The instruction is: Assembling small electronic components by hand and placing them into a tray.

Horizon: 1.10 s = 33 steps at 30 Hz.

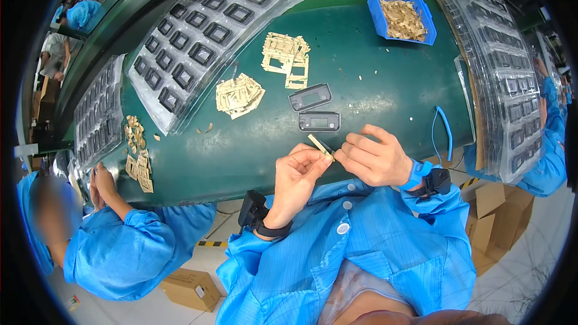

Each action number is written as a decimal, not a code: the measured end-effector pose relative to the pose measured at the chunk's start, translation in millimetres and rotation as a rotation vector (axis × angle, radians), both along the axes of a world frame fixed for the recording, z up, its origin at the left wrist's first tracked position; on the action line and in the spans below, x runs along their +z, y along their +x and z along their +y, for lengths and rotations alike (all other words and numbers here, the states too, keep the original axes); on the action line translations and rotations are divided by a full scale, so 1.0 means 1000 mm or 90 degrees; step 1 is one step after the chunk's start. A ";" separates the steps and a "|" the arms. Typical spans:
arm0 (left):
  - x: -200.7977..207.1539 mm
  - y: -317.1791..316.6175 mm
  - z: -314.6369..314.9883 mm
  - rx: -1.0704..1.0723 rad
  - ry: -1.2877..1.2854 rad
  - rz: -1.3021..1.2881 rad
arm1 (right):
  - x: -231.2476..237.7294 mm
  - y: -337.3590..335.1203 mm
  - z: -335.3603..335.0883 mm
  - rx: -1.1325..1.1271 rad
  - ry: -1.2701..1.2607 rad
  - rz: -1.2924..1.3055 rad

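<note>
My left hand (300, 174) pinches a narrow cream strip (318, 143) between thumb and fingertips, above the table's near edge. A thin dark edge shows beside the strip; I cannot make out whether it is a separate part. My right hand (374, 157) is closed, its thumb and fingertips meeting at the strip's near end. What they grip there is too small to tell. Just beyond my hands lie two dark grey rectangular housings (319, 121) with window-like recesses, one behind the other. A pile of cream die-cut frames (239, 95) and a stack of cream frame sheets (286, 54) lie farther left.
Clear trays of black square frames (208, 21) stand at the far left, with more stacked trays (506, 78) at the right. A blue bin (378, 17) holds tan scraps. A blue wrist cord (444, 132) lies right. A co-worker in blue (129, 247) sits at left beside cream pieces.
</note>
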State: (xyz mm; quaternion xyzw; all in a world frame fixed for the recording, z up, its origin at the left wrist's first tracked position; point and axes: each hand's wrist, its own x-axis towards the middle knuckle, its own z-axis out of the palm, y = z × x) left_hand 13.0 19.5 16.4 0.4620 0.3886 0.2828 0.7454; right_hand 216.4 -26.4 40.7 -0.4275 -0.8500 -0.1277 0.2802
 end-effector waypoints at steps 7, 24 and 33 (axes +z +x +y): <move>0.007 -0.001 0.004 -0.045 0.000 0.004 | -0.002 0.000 0.005 0.021 -0.118 0.121; 0.003 -0.002 0.007 -0.044 -0.065 -0.028 | -0.004 0.000 0.000 0.016 -0.048 0.101; 0.003 -0.001 0.008 -0.077 -0.070 -0.039 | -0.002 -0.001 0.001 0.000 -0.090 0.119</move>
